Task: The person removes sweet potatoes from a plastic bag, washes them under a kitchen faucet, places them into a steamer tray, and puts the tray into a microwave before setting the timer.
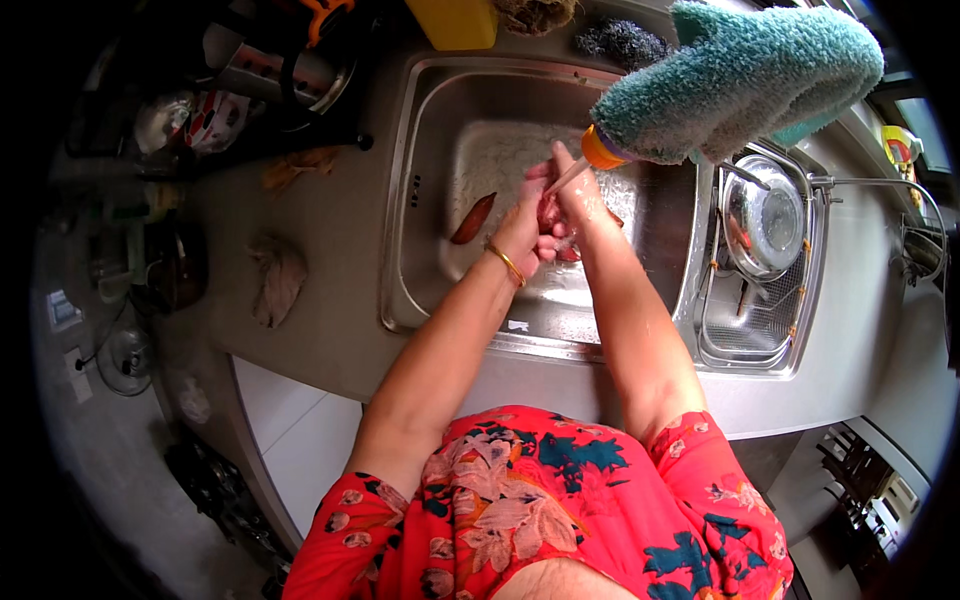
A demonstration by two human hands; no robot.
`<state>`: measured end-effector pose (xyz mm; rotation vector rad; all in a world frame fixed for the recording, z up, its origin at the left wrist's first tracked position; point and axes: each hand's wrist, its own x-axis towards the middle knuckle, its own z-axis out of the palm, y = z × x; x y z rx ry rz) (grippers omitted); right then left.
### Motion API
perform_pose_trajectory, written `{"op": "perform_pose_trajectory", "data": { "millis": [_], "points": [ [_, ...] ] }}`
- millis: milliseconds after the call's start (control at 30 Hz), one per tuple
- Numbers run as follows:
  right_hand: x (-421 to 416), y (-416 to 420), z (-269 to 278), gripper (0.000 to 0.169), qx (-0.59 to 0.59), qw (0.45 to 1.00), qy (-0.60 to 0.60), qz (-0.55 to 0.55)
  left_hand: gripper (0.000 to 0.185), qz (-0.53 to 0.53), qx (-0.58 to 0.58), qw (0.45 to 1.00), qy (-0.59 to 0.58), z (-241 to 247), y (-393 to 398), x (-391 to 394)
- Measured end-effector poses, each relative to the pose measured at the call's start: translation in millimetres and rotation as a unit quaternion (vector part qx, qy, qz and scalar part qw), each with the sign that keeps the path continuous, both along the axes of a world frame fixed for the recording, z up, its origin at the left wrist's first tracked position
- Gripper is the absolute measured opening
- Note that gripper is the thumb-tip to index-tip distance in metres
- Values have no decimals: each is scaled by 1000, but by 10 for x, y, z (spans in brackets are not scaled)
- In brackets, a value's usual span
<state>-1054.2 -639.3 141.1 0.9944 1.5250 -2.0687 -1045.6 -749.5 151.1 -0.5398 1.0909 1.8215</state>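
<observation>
Over the sink basin [430, 255], my left hand [519, 229], with a gold bangle at the wrist, is curled around a wet red-skinned sweet potato [549, 213]. My right hand [579, 193] clasps the same sweet potato from the other side, its fingers partly hidden. A stream of water [568, 177] falls between both hands from a faucet nozzle with an orange ring [600, 148]. Another sweet potato [473, 218] lies on the basin floor to the left. More red pieces show partly below my hands and behind my right wrist.
A teal fluffy cloth [739, 82] covers the faucet above the basin. On the right, a wire basket [750, 330] holds a shiny metal lid [763, 217]. A crumpled cloth [277, 281] lies on the left counter. A yellow container [454, 22] and a dark scouring pad [624, 43] stand behind.
</observation>
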Motion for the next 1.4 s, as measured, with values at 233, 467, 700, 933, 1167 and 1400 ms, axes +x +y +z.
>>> {"op": "perform_pose_trajectory", "data": {
  "millis": [233, 467, 700, 933, 1167, 1400],
  "points": [
    [253, -365, -274, 33, 167, 956, 242, -9, 36, 166, -12, 982, -88, -364, -29, -76],
    [168, -84, -692, 31, 337, 925, 175, 20, 49, 72, -139, 984, 82, -564, 87, 152],
    [175, -169, -136, 40, -16, 997, 71, 9, 47, 84, -67, 994, 14, -447, 18, 39],
    [274, -227, -188, 34, 32, 992, 76, -99, 43, 52, -47, 997, 14, -232, 46, 128],
    [110, -36, -445, 36, -129, 979, 5, -158, 46, 14, 49, 996, -76, -372, -106, 119],
    [113, 26, -751, 46, 256, 960, 111, -9, 52, 28, -254, 952, 167, -347, 130, 226]
  ]
}}
